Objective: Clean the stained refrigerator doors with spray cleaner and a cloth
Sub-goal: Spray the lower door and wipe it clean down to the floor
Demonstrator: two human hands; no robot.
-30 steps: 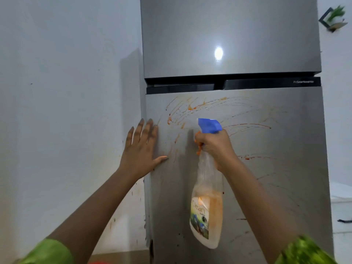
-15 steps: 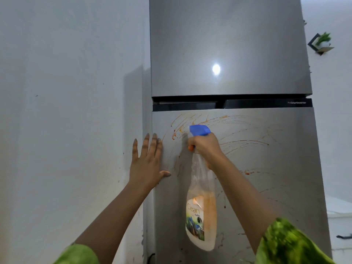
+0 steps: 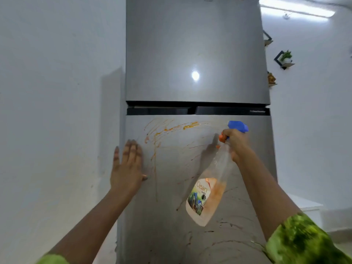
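Observation:
A silver two-door refrigerator fills the middle of the head view. Its lower door [image 3: 177,216] carries orange and red streaks [image 3: 171,128], thickest near its top left. The upper door [image 3: 190,44] looks unstained. My right hand [image 3: 238,143] grips the neck of a clear spray bottle [image 3: 207,197] with a blue nozzle [image 3: 238,126], orange trigger and orange liquid, tilted, nozzle close to the lower door's upper right. My left hand [image 3: 127,166] lies flat, fingers spread, on the lower door's left edge. No cloth is in view.
A white wall [image 3: 57,111] stands close on the left of the refrigerator. On the right wall hang small shelves with a plant [image 3: 285,59]. A white cabinet [image 3: 308,208] sits low at the right.
My right hand has carried the spray bottle to the right across the lower door and tilted it. The view has tilted up, showing more of the upper door. My left hand stays on the door's edge.

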